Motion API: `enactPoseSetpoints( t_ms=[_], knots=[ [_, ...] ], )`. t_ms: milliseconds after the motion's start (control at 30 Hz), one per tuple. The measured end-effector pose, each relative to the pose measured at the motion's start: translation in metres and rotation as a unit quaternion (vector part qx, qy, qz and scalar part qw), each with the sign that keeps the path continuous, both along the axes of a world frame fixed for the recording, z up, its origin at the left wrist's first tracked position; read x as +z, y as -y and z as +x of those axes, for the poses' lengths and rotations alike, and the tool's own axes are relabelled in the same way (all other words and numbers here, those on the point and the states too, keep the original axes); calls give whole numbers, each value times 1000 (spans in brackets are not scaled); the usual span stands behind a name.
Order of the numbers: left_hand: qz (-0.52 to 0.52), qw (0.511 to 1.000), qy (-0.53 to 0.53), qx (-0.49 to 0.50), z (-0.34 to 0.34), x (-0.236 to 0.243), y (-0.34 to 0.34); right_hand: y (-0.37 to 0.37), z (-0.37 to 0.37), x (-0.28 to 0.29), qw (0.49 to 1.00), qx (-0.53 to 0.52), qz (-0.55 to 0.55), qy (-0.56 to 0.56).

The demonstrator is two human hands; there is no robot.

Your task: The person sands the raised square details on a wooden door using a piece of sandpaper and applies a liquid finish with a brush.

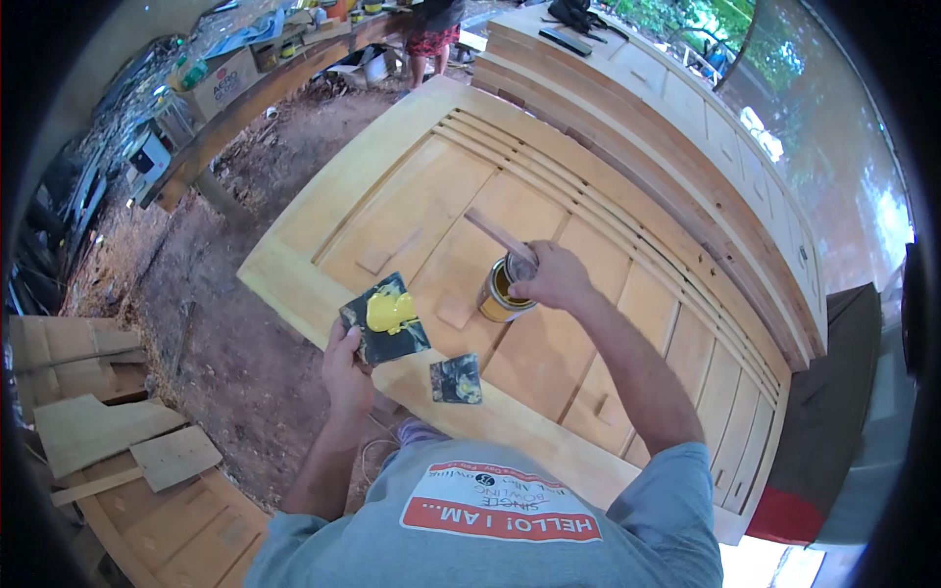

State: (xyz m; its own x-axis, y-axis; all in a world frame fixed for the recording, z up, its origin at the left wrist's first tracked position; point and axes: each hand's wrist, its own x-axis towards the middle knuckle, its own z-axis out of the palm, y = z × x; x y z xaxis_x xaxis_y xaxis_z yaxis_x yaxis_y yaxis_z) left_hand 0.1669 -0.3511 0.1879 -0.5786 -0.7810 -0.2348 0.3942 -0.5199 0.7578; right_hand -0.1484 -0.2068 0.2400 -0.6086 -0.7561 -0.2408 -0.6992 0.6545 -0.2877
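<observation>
My left hand [345,361] grips the edge of a dark, square board [377,343] smeared with bright yellow paste [391,309]. At the panel's middle stands an open metal can [498,306] with a yellowish label and dark yellow inside its rim. Over its mouth, my right hand [555,278] is closed around the end of a flat wooden stick [497,233]. A round greyish piece, perhaps the lid, shows beside these fingers, which partly hide the can's top. A smaller dark square [457,379] with pale smears lies on the panel's near edge.
The can rests on a large, pale wooden door panel [294,281] with long grooves. Small wood blocks [455,313] lie on it. More panels [647,108] are stacked behind. A cluttered workbench [257,93] runs far left, near another person [434,29]. Wood offcuts [98,431] lie lower left.
</observation>
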Motion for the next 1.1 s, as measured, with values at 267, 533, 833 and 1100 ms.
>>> enactPoseSetpoints(
  t_ms=[267, 533, 833, 1100],
  knots=[
    [-5, 1000, -10, -14, -8, 1, -4, 2, 21, -23, 997, 11, 71, -23],
    [-1, 1000, 6, -12, -2, -13, -4, -9, 25, -33, 997, 28, 39, -56],
    [4, 1000, -13, -7, -6, -12, -5, 26, -4, -45, 995, -38, -63, -65],
    [31, 999, 3, 14, -2, -9, -5, 69, 35, -58, 988, -48, -34, -140]
  ],
)
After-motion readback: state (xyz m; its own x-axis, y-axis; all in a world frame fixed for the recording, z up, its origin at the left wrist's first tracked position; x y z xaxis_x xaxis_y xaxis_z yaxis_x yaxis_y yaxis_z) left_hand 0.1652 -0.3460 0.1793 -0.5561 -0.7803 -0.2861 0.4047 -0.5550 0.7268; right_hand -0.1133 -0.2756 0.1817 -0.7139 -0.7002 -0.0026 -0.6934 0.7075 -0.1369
